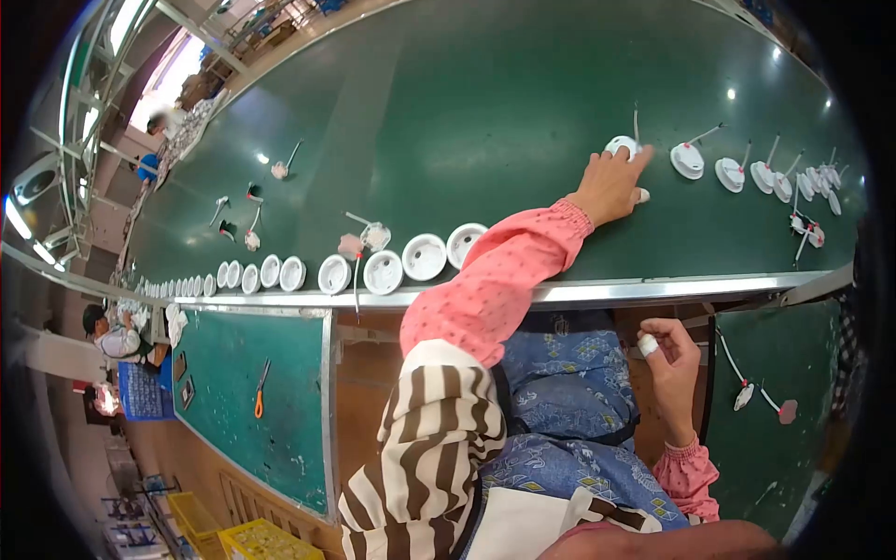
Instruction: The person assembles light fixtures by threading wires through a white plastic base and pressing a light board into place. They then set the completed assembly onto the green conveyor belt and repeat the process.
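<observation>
My left hand (611,182) reaches across the green table, fingers closed about a white round cap (623,145) with a thin wire standing up from it. White tape or a finger cover wraps its thumb. To its right sits a row of similar white caps with wires, the nearest being a white cap (687,161). Over my lap, by the table's front edge, my right hand (670,369) is loosely curled with a gap between thumb and index finger. Its thumb also has a white wrap, and I see nothing in this hand.
White round cups (384,272) line the metal table edge (597,292) to the left. Loose wired pieces (375,235) lie behind them. Orange-handled scissors (261,392) rest on a lower green board (233,336). Another green board (775,355) holds wired parts. Other people sit far left.
</observation>
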Demonstrator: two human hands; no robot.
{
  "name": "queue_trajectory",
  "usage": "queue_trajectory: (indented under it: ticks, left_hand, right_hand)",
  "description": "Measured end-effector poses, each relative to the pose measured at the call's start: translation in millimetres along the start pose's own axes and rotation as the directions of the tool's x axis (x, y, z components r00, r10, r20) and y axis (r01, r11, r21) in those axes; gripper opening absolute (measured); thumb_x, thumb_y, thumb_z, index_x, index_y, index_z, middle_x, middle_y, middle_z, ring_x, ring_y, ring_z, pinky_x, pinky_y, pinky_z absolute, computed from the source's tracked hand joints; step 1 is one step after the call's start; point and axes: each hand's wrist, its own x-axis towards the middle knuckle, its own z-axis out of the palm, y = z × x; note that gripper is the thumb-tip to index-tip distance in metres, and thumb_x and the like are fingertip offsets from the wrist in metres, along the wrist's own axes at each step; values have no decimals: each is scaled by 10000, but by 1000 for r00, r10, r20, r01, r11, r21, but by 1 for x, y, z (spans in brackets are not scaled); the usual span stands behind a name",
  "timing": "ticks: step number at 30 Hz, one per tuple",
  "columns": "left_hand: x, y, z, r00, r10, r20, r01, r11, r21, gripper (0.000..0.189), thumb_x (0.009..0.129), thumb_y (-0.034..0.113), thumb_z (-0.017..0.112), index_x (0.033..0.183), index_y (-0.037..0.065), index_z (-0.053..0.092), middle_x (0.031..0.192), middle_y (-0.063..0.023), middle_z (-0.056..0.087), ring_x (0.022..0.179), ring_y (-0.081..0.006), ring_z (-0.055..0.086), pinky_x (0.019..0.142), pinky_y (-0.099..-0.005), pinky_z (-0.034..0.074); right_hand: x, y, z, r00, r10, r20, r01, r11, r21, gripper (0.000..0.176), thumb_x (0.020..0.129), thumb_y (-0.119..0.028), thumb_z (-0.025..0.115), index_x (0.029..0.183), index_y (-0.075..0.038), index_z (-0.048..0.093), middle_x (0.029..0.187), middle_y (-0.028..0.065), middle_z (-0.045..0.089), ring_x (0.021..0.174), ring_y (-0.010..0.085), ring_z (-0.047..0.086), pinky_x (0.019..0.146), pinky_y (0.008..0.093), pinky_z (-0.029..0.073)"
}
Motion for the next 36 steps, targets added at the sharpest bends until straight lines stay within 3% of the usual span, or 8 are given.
queue_trajectory:
  ticks: [4, 8, 10, 14, 16, 20, 30, 36]
  left_hand:
    - [-72, 19, -96, 986, -133, 99, 150, 972, -181, 564, 884, 175, 715, 1418, 135, 540, 1128, -177, 640, 1029, -384, 637, 890, -486, 500]
    - [-188, 6, -178, 958, -227, -176, 230, 973, 0, 646, 810, 173, 791, 1411, 97, 567, 1235, -168, 634, 1060, -369, 620, 945, -471, 489]
    - [-236, -1, -218, 895, -408, -181, 440, 873, 211, 786, 745, 188, 842, 1456, 82, 524, 1281, -173, 602, 1149, -367, 572, 1016, -481, 447]
    - [-295, -40, -235, 841, -534, -90, 524, 760, 385, 918, 703, 213, 856, 1504, 45, 439, 1335, -178, 564, 1248, -383, 484, 1039, -502, 402]
    - [-300, -49, -236, 816, -574, -61, 548, 738, 393, 934, 698, 218, 854, 1505, 29, 423, 1348, -177, 558, 1256, -386, 474, 1032, -506, 400]
    - [-305, -66, -232, 815, -573, -87, 564, 750, 345, 885, 698, 190, 838, 1466, -11, 447, 1315, -214, 575, 1206, -425, 490, 1068, -517, 376]
    - [-202, 1, -126, 936, -349, -41, 351, 932, 87, 803, 673, 153, 829, 1396, -10, 519, 1106, -177, 597, 1053, -385, 532, 952, -474, 441]
    - [-85, 105, 1, 981, -195, -10, 192, 974, -124, 842, 715, 267, 845, 1426, 12, 474, 1212, -201, 574, 1159, -398, 531, 979, -473, 475]
  right_hand:
    - [14, -2, 26, 990, -32, 136, 32, 999, 1, 176, 944, -2, 638, 1115, 31, 663, 1008, 55, 679, 918, 96, 627, 810, 224, 488]
    - [39, -29, 63, 913, -262, 312, 348, 900, -261, 424, 821, -56, 736, 1232, -14, 637, 1142, 108, 665, 1064, 231, 640, 908, 335, 480]
    - [60, -30, 94, 762, -494, 419, 637, 688, -347, 630, 752, -133, 780, 1346, -61, 583, 1260, 129, 620, 1201, 317, 570, 979, 437, 428]
    - [97, -41, 190, 499, -617, 609, 867, 364, -342, 817, 712, -262, 828, 1445, -111, 500, 1358, 123, 565, 1295, 315, 493, 982, 525, 378]
    - [114, -33, 235, 414, -605, 681, 908, 225, -352, 809, 702, -324, 833, 1425, -133, 524, 1349, 118, 572, 1246, 314, 529, 937, 557, 387]
    - [131, -12, 274, 433, -407, 804, 901, 199, -385, 772, 717, -357, 817, 1414, -170, 541, 1342, 89, 581, 1226, 283, 553, 923, 548, 391]
    - [156, 17, 93, 504, -515, 693, 861, 246, -444, 661, 739, -349, 782, 1346, -177, 589, 1274, 67, 623, 1183, 238, 588, 912, 545, 370]
    - [171, 10, -101, 750, -305, 587, 658, 253, -709, 738, 740, -250, 759, 1445, -255, 539, 1443, 20, 576, 1323, 180, 530, 992, 510, 311]
